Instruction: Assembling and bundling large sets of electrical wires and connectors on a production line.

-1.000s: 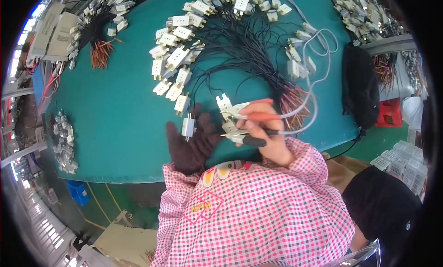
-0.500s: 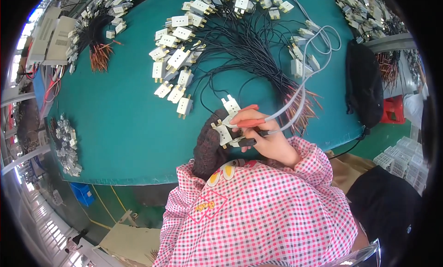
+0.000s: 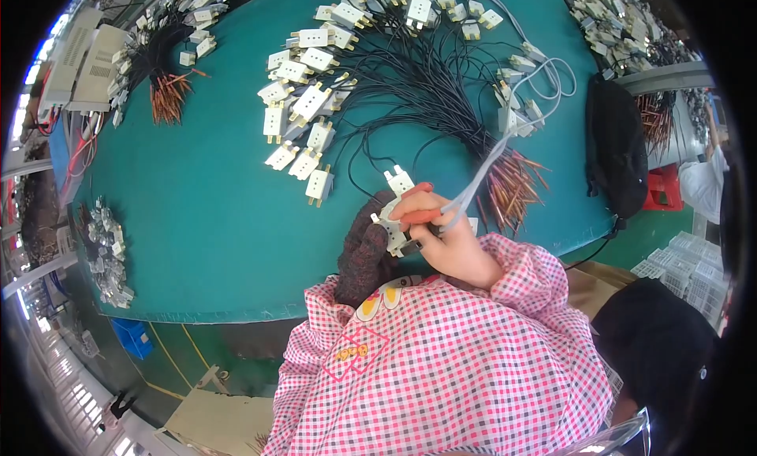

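Note:
My left hand (image 3: 361, 249), in a dark knitted glove, is closed around a small white socket block (image 3: 396, 239) with metal tabs. A second white block (image 3: 399, 180) stands just beyond the gloved fingers, by a black wire; whether the glove grips it too is unclear. My bare right hand (image 3: 457, 255) is closed on a pair of test probes with red grips (image 3: 422, 216), close against the held block. A dark probe part shows only slightly below the fingers, and the tips are hidden. Grey leads (image 3: 490, 163) run from the probes over the table.
White blocks (image 3: 313, 101) fan out on the green table (image 3: 213, 219), their black wires (image 3: 418, 93) gathering toward copper-coloured ends (image 3: 512, 192). More bundles lie left and right. A black bag (image 3: 619, 145) sits at the right edge, beside a red stool (image 3: 664, 189) and white crates (image 3: 684, 271).
My right hand has shifted slightly left and down against the held block, and the black probe grip is now mostly hidden. The grey leads have swung closer together. The view has shifted slightly.

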`<action>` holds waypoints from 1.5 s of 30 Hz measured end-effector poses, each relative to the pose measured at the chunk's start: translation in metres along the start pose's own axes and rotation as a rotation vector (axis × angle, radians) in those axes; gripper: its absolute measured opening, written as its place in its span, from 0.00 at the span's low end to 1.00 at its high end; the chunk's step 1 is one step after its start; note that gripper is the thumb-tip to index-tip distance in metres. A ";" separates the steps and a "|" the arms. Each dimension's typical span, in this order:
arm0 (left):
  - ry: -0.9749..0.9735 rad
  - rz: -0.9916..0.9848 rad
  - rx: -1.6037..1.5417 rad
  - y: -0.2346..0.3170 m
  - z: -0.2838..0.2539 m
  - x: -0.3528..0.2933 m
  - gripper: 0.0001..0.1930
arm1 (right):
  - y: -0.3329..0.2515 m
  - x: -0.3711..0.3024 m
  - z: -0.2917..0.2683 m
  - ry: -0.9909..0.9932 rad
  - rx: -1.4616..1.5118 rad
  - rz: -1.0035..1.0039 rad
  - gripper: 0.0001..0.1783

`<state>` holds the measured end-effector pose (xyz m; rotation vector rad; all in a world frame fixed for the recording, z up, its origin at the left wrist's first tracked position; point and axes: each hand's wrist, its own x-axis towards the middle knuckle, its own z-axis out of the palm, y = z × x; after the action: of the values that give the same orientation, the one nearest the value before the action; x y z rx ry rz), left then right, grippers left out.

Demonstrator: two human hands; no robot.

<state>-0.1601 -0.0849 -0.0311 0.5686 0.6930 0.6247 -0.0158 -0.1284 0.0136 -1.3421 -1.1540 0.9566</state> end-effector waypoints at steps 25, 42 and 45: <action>0.503 0.420 1.783 0.076 0.016 -0.007 0.19 | 0.000 0.035 -0.002 -0.218 -0.567 0.026 0.03; -0.013 -0.041 -0.623 0.018 -0.013 0.026 0.24 | 0.024 0.031 -0.012 0.144 0.517 -0.001 0.10; -0.260 0.095 -0.542 0.007 -0.008 0.027 0.25 | 0.018 0.032 -0.015 0.037 0.575 0.082 0.16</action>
<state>-0.1523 -0.0597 -0.0426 0.1720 0.2327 0.7751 0.0070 -0.1000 -0.0005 -0.9368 -0.7175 1.2051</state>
